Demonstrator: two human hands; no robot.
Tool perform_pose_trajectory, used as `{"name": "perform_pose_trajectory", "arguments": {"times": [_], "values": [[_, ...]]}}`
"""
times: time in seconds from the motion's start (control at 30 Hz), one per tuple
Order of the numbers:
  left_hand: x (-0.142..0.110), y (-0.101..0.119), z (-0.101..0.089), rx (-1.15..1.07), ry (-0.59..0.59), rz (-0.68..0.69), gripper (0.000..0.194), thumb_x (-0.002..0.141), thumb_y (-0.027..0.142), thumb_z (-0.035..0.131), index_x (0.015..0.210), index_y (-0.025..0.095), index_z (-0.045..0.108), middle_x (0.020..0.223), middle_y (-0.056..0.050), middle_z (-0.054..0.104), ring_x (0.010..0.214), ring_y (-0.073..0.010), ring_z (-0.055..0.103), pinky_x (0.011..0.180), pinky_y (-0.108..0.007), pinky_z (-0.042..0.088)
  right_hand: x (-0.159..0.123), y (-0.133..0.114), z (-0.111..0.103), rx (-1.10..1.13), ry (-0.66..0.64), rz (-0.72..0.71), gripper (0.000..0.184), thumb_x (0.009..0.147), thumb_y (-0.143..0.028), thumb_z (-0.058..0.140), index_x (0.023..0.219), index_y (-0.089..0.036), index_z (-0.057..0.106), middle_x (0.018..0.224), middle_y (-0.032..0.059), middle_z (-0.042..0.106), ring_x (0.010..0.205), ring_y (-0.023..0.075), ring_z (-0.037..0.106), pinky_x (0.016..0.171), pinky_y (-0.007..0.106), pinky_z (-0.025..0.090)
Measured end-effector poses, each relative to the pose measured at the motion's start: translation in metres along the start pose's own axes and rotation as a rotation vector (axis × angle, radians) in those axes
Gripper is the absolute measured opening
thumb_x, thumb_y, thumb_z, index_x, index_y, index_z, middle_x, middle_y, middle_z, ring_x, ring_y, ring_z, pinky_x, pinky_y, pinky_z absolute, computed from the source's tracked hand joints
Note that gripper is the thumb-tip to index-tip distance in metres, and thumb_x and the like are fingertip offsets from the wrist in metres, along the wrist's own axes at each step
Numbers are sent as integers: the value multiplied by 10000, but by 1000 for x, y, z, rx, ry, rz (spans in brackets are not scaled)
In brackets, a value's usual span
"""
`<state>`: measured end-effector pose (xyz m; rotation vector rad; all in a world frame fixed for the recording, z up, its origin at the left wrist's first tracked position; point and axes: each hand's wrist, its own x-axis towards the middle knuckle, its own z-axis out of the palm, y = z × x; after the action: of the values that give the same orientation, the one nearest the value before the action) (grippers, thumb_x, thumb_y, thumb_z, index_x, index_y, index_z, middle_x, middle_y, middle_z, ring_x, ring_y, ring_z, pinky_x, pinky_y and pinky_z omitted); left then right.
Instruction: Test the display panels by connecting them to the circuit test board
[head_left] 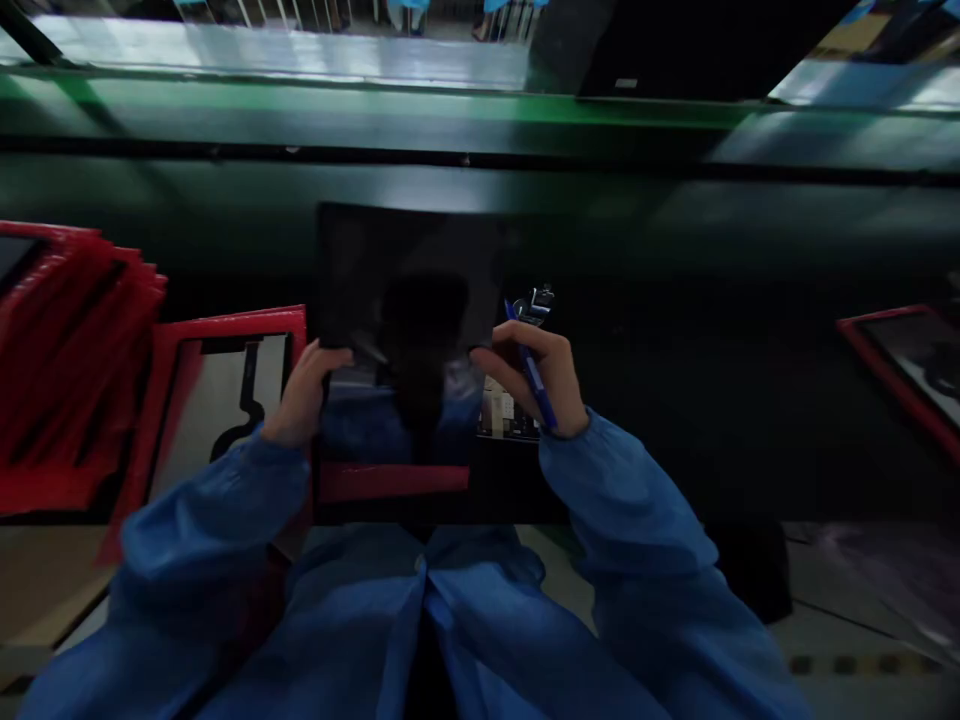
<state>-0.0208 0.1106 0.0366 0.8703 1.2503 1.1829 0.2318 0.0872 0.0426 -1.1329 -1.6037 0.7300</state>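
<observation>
- Thumb of the left hand (304,388) lies over the left edge of a dark panel (409,330); the hand is closed on that edge, its other fingers mostly out of sight behind.
- Right hand (553,370) is part curled: its thumb tip rests on the panel's right edge, and a blue pen (535,382) is held slantwise in the same hand.
- Dark panel is in front of the person, between the two hands, its glossy face turned toward the head camera and full of reflections; whether its lower edge touches the bench (690,400) cannot be told.
- Red strip (394,482) shows along the panel's lower edge; what it belongs to is unclear.
- Printed sheet (495,408) and metal clip (538,303) lie by the right hand, partly covered by it and by the panel; the print is unreadable.
- Red sleeve (225,325) to the left, holding a pale panel, is partly hidden by the left forearm.
- Stacked red sleeves (67,370) and another red sleeve (870,345) at far right are cut off by the frame.
</observation>
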Motion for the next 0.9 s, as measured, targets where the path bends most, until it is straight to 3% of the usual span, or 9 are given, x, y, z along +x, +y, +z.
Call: {"name": "perform_pose_trajectory", "arguments": {"times": [0.1,0.2,0.3,0.37,0.47,0.57,0.67,0.77,0.9], "values": [[-19,32,-29,455,-160,287,298,529,284,878,797,278,748,774,4,735,952,-281,700,866,-354,555,9,-18,-1,-37,-12,-225,298,877,-494,704,744,-231,661,685,-10,666,568,135,600,559,289,529],[-40,58,-48,711,-417,301,329,617,367,849,942,330,812,989,-35,789,1002,-335,712,928,-421,541,11,-23,-7,-120,-74,-461,291,879,-536,677,749,-276,686,1016,30,778,776,212,708,749,398,600],[-56,67,-53,945,-275,494,310,819,459,697,1098,368,794,1201,-45,751,911,-306,717,952,-460,517,14,-13,-8,-179,-53,-514,256,836,-524,729,1018,-346,702,1343,12,675,1088,273,697,953,480,574],[-60,63,-57,1123,-139,610,263,884,465,644,1097,408,787,1157,-38,767,712,-241,672,884,-447,535,19,1,-3,-165,-49,-474,553,803,-504,769,1302,-354,583,1497,30,546,1333,289,563,1088,518,496],[-55,50,-75,1230,-100,707,214,880,448,674,1063,445,784,1056,-14,794,586,-194,599,772,-398,547,27,23,11,-44,-102,-361,861,813,-505,743,1528,-279,321,1615,108,370,1446,276,440,1152,512,436],[-43,39,-97,1259,-180,843,182,877,445,670,1010,462,792,1049,2,795,554,-189,595,660,-363,529,30,37,20,145,-134,-249,846,858,-477,680,1549,-258,242,1583,145,408,1392,261,507,1119,486,469],[-32,37,-100,1285,-260,832,201,894,415,643,1026,457,790,1084,1,786,540,-171,583,637,-331,498,30,45,14,279,-170,-111,650,878,-428,656,1448,-264,389,1156,80,706,1034,221,708,908,426,592],[-22,37,-82,1269,-282,716,264,940,343,577,1080,432,782,1158,-16,766,601,-172,603,701,-311,486,28,51,-5,315,-130,27,369,801,-395,743,1079,-254,545,709,-62,589,607,128,617,621,297,573],[-3,27,-50,1013,-268,530,256,837,256,719,1061,345,805,1244,-89,731,636,-176,616,727,-283,494,26,58,-28,388,-104,116,436,707,-352,827,804,-251,414,696,-87,522,548,81,536,535,235,520]]}}
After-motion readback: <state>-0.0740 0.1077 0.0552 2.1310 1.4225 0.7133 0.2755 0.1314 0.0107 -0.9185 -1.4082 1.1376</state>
